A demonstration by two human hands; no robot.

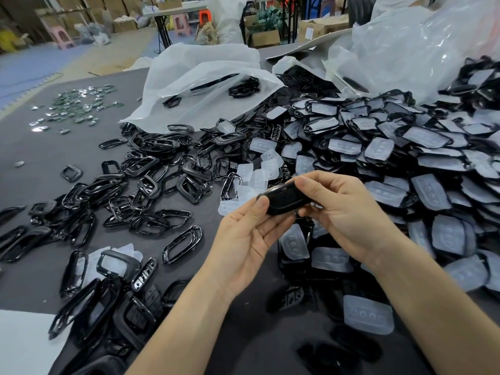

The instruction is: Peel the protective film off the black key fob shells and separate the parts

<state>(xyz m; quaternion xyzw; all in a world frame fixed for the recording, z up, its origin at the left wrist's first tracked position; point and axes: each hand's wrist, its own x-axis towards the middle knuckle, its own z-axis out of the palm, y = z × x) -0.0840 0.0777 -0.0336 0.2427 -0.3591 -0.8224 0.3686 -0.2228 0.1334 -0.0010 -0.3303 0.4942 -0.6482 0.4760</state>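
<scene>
Item: black key fob shell [286,197], held just left of the film-covered heap [422,163]. Grip: left hand [243,239] and right hand [349,212] pinch opposite ends. Likely light, stiff, glossy-slick; hold by edges.

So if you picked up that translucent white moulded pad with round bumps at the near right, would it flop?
Probably: the translucent white moulded pad looks thin, and a similar piece curls at its edges, so it likely bends. Being see-through, it seems light. Lying flat on the dark table, it should slide, not roll.
</scene>
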